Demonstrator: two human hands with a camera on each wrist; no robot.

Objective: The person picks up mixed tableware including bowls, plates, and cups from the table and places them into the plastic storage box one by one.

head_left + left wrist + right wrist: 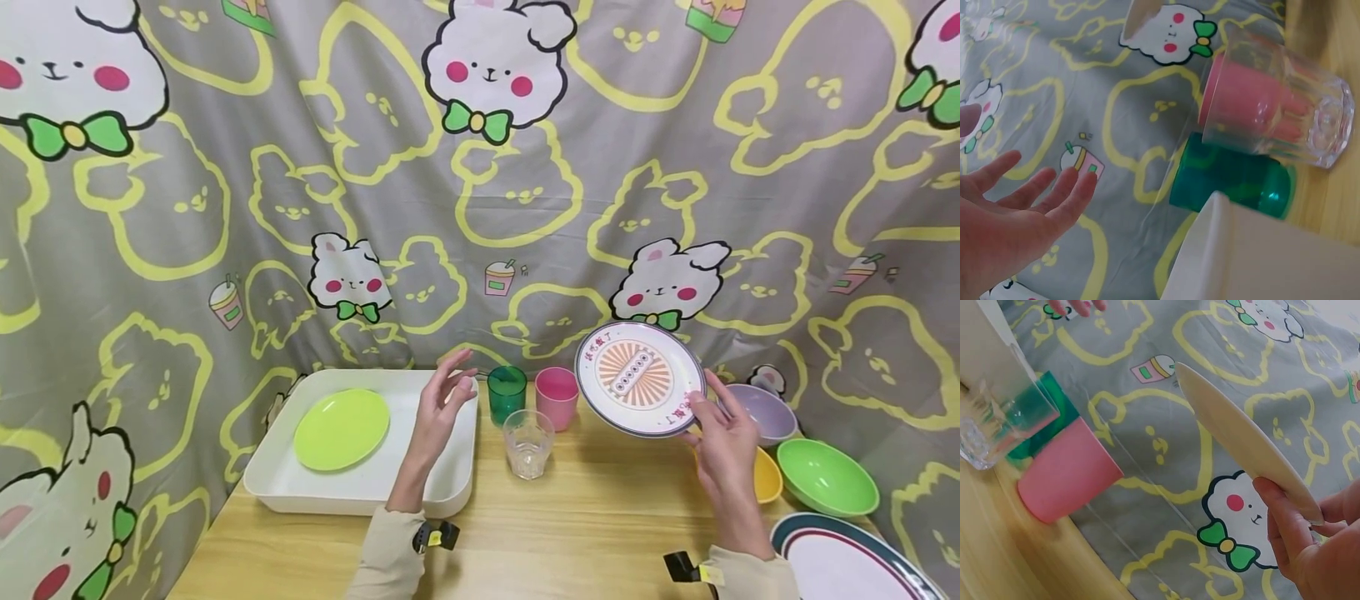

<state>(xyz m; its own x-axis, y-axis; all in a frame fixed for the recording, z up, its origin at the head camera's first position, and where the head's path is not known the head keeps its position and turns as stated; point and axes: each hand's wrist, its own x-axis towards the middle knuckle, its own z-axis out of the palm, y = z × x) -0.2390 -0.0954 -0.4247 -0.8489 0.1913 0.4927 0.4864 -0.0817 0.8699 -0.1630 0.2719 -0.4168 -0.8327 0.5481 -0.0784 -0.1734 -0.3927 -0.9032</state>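
Note:
My right hand (pixel 726 437) pinches a white patterned plate (pixel 640 380) by its lower right rim, tilted up above the table. The right wrist view shows that plate (pixel 1241 437) nearly edge-on, thumb on one side and fingers on the other. My left hand (pixel 442 408) is raised over the right side of a white tray (pixel 360 506), fingers loosely bent, holding nothing. In the left wrist view this hand (pixel 1029 212) is apart from the cups. A lime-green plate (pixel 342 429) lies inside the tray.
Between the hands stand a green cup (pixel 507 395), a pink cup (pixel 557 399) and a clear glass (pixel 528 446). At right are purple (pixel 761 412), orange (pixel 767 477) and green (pixel 827 477) bowls and a large dark-rimmed plate (pixel 847 562). A patterned curtain (pixel 525 208) hangs behind the table.

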